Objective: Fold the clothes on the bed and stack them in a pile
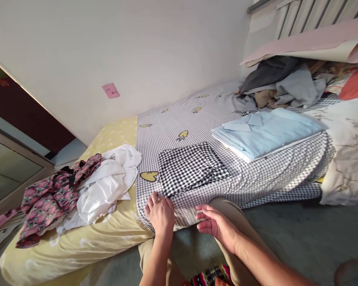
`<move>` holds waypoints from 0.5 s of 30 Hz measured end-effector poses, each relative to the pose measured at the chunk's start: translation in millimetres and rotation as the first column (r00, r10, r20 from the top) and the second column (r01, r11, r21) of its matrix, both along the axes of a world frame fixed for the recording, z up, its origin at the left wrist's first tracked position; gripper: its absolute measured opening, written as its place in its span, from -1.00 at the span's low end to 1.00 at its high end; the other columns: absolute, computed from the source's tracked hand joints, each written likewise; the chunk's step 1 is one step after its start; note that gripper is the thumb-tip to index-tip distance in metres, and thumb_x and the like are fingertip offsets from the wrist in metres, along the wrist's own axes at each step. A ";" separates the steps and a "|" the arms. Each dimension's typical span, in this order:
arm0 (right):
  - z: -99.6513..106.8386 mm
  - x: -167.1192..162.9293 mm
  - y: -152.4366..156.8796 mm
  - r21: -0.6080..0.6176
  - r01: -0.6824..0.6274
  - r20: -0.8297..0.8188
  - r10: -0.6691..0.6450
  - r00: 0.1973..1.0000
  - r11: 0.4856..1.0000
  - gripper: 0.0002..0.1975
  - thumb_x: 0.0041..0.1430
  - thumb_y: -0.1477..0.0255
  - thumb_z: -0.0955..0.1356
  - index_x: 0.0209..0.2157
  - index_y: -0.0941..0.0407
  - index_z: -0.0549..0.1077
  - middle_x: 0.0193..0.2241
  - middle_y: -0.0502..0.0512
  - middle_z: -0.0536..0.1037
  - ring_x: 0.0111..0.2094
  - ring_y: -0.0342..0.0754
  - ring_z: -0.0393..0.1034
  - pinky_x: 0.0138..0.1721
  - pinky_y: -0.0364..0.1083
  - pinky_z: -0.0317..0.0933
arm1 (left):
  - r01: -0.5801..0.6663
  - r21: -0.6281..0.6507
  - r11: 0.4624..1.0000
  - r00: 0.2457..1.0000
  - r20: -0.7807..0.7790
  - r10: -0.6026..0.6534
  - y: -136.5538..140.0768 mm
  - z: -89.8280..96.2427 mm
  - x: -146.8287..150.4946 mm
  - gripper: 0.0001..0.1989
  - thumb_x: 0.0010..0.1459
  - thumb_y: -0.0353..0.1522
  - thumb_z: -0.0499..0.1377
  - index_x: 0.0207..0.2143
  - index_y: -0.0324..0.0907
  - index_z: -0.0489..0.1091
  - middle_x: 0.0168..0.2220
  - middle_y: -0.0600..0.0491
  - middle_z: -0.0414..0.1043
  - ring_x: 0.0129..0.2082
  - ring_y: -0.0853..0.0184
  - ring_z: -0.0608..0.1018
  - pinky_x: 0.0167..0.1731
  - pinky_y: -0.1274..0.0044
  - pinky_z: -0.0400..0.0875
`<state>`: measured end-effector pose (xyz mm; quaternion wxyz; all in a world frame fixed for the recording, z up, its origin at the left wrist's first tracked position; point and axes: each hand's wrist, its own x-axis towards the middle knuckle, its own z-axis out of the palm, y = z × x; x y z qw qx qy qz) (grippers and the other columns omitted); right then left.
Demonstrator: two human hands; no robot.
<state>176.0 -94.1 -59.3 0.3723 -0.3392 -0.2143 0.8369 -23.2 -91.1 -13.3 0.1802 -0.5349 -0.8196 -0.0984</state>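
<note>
A black-and-white gingham garment (186, 169), folded into a rough rectangle, lies near the front edge of the bed. Its right side is a little crumpled. My left hand (160, 213) rests palm down on the bedsheet's edge, just below the garment's front left corner; its fingers are slightly bent and apart, with nothing seen in them. Above my right knee, my right hand (214, 225) hovers open and holds nothing. To the right of the gingham garment sits a stack of folded light blue shirts (268, 129), a collar showing on top.
White clothing (110, 186) and a pink floral garment (52, 198) lie heaped on the yellow sheet (119, 226) at left. Grey and dark clothes (298, 85) pile up at the back right. Cream fabric (346, 159) hangs over the bed's right edge. A wall (167, 51) stands behind.
</note>
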 end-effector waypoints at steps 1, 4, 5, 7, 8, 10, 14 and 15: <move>0.0 -0.8 -0.2 0.008 -0.007 -0.002 0.007 1.000 1.000 -0.69 0.10 0.26 0.50 -0.15 0.11 0.51 -0.38 0.00 0.63 -0.47 -0.14 0.57 -0.37 -0.15 0.45 | 0.010 0.008 1.000 1.000 -0.007 -0.010 0.1 -0.9 -1.5 -0.63 0.38 -0.34 -0.06 -0.21 -0.19 0.56 0.11 -0.15 0.48 0.09 0.05 0.46 -0.04 0.26 0.31; 1.5 -4.5 3.9 0.023 -0.014 -0.025 0.015 1.000 1.000 -0.63 0.09 0.22 0.51 -0.12 0.10 0.51 -0.33 0.01 0.63 -0.44 -0.13 0.57 -0.34 -0.14 0.44 | 0.050 0.053 0.997 0.999 0.002 -0.050 2.9 0.2 -6.3 -0.63 0.36 -0.38 -0.03 -0.28 -0.17 0.58 0.03 -0.11 0.54 0.02 0.10 0.50 -0.05 0.29 0.32; 2.7 -6.1 7.1 0.024 -0.005 -0.039 0.006 0.999 1.000 -0.61 0.08 0.22 0.52 -0.10 0.09 0.51 -0.31 0.02 0.64 -0.43 -0.13 0.58 -0.32 -0.12 0.45 | 0.067 0.066 0.996 0.998 0.005 -0.068 4.3 1.9 -7.8 -0.64 0.35 -0.39 -0.02 -0.31 -0.16 0.58 -0.01 -0.09 0.57 -0.03 0.13 0.52 -0.07 0.31 0.32; 5.9 -9.2 15.3 0.024 0.027 -0.075 -0.025 0.997 0.999 -0.56 0.06 0.24 0.54 -0.05 0.08 0.50 -0.22 0.06 0.65 -0.38 -0.10 0.60 -0.26 -0.08 0.46 | 0.100 0.078 0.992 0.995 0.004 -0.100 6.8 6.9 -10.4 -0.65 0.33 -0.42 0.00 -0.38 -0.15 0.56 -0.17 -0.06 0.60 -0.14 0.17 0.55 -0.11 0.34 0.32; 7.8 -10.5 19.5 0.024 0.041 -0.095 -0.039 0.995 0.999 -0.55 0.05 0.25 0.55 -0.03 0.07 0.50 -0.17 0.08 0.65 -0.35 -0.07 0.61 -0.22 -0.06 0.45 | 0.117 0.078 0.990 0.993 -0.001 -0.117 7.7 9.8 -11.3 -0.66 0.32 -0.43 0.01 -0.42 -0.14 0.54 -0.26 -0.03 0.59 -0.20 0.20 0.56 -0.14 0.35 0.32; 11.9 -12.4 25.9 0.023 0.060 -0.134 -0.056 0.989 0.998 -0.53 0.02 0.25 0.57 -0.04 0.06 0.51 -0.08 0.11 0.64 -0.26 -0.02 0.62 -0.15 -0.02 0.44 | 0.152 0.076 0.985 0.988 -0.008 -0.152 8.1 16.1 -12.2 -0.65 0.29 -0.46 0.01 -0.49 -0.13 0.49 -0.41 0.02 0.53 -0.33 0.25 0.55 -0.21 0.39 0.32; 18.7 -14.0 26.3 0.045 0.071 -0.179 -0.062 0.982 0.996 -0.51 -0.04 0.24 0.61 -0.08 0.04 0.53 0.03 0.11 0.61 -0.09 0.08 0.61 -0.04 0.02 0.40 | 0.213 0.125 0.969 0.977 -0.014 -0.213 2.9 28.3 -9.4 -0.63 0.24 -0.53 0.02 -0.59 -0.10 0.40 -0.50 0.09 0.45 -0.47 0.34 0.50 -0.31 0.48 0.31; 19.8 -14.5 24.8 0.054 0.068 -0.187 -0.057 0.981 0.996 -0.49 -0.05 0.21 0.62 -0.06 0.02 0.53 0.06 0.11 0.60 -0.05 0.10 0.59 0.00 0.04 0.38 | 0.224 0.150 0.963 0.974 -0.017 -0.224 0.2 30.7 -7.7 -0.63 0.23 -0.53 0.02 -0.60 -0.10 0.38 -0.51 0.10 0.44 -0.49 0.35 0.49 -0.32 0.49 0.31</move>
